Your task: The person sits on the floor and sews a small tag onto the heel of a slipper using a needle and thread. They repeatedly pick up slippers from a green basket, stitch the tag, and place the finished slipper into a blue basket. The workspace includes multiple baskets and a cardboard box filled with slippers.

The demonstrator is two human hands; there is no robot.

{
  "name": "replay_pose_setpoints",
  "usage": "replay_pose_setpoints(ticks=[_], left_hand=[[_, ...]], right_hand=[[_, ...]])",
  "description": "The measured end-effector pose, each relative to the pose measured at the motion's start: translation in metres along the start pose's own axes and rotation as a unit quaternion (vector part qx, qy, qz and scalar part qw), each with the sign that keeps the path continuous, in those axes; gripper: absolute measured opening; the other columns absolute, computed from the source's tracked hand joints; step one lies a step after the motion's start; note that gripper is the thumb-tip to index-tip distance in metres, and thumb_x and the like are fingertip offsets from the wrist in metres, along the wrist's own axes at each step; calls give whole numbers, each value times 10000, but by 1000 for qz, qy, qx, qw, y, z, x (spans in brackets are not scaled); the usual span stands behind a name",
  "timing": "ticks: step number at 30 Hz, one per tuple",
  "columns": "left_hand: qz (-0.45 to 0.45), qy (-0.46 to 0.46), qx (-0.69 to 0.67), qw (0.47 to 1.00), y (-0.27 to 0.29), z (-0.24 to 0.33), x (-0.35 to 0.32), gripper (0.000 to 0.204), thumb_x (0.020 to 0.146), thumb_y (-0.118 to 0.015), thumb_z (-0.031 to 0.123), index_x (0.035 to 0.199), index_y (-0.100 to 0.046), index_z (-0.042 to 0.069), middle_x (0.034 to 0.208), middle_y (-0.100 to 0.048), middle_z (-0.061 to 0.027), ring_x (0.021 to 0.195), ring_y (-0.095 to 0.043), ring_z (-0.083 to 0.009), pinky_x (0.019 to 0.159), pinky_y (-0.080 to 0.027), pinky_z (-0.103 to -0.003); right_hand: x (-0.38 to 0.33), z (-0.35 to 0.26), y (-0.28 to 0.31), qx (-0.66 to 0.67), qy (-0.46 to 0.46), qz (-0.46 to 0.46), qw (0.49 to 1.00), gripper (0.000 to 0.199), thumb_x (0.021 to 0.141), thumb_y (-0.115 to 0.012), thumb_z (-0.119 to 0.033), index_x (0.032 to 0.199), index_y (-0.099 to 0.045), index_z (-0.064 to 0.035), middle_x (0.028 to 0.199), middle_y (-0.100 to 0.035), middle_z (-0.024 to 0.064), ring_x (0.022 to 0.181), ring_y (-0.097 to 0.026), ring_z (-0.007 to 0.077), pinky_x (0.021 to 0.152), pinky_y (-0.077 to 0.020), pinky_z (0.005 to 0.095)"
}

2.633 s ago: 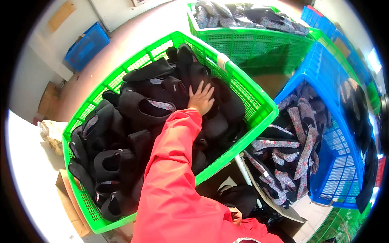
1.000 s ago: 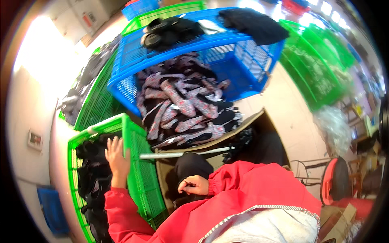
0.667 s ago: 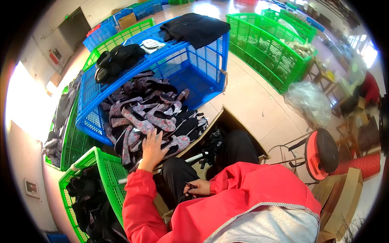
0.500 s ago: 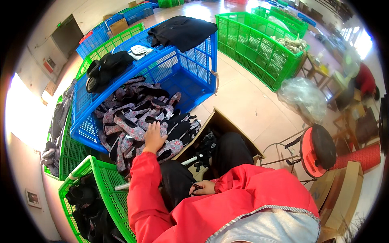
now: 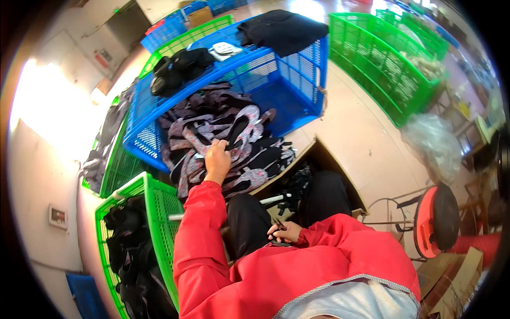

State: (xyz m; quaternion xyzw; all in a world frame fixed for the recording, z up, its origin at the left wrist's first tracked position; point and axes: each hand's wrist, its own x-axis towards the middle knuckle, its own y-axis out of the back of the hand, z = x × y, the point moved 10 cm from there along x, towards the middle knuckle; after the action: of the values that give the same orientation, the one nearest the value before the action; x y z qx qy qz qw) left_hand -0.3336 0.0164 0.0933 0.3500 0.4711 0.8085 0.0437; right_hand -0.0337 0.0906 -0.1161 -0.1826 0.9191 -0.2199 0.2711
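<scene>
Patterned grey-and-black shoe uppers (image 5: 223, 133) lie heaped in the near end of the blue crate (image 5: 297, 69), spilling over its near edge toward the person's knees. The left hand (image 5: 217, 159) rests on top of this heap near the crate's near rim, fingers curled down around one patterned piece; it appears to have closed on that piece, though the fingertips are hidden beneath the fabric. The right hand (image 5: 284, 232) lies in the lap, fingers loosely bent over a small dark tool (image 5: 276, 226), possibly snips; how firmly it grips cannot be told.

Judgement on the step in hand: one piece is being drawn from the pile. It would be done well by pinching a single upper at a free edge and lifting it straight clear, since the pieces overlap and a neighbour could drag along or slide off the crate's edge.

Surroundings: a green crate (image 5: 154, 202) of black pieces stands at the person's left, touching the blue crate's corner. A cardboard box (image 5: 340, 175) sits open between the knees and the floor. Black folded fabric (image 5: 281, 29) lies across the blue crate's far rim. An empty-looking green crate (image 5: 382, 58) stands apart on the right; a red stool (image 5: 435, 218) stands near the right.

Against the frame half a second earlier: the left hand remains on the same heap, now slightly nearer the crate's middle; the right hand is unchanged in the lap
</scene>
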Motion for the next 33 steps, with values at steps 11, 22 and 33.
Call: replay_pose_setpoints(ticks=[11,22,33], left_hand=[[167,-37,44,984,204,73,-132,270,543,-788,-7,782,-669,33,975,-626,-90,1002,-583,-318,895,-457,-430],[110,238,-71,962,164,101,-295,201,781,-769,110,844,-623,-13,808,-583,-154,749,-584,-337,660,-462,-409],[-173,367,-546,733,84,110,-311,561,915,-579,-68,1430,-362,-118,1359,-525,-195,1247,-538,-234,1056,-439,-338]], right_hand=[[-24,-55,-29,51,113,-10,992,191,962,-560,-55,1140,-631,-41,1050,-690,67,717,-592,73,565,-414,192],[-49,-63,-127,-39,187,-184,964,610,889,-710,-73,1427,-426,-19,1358,-509,66,1190,-531,151,1016,-455,321],[-24,-36,-63,107,114,-7,988,458,960,-619,-116,1399,-488,-113,987,-626,-9,654,-484,42,532,-356,200]])
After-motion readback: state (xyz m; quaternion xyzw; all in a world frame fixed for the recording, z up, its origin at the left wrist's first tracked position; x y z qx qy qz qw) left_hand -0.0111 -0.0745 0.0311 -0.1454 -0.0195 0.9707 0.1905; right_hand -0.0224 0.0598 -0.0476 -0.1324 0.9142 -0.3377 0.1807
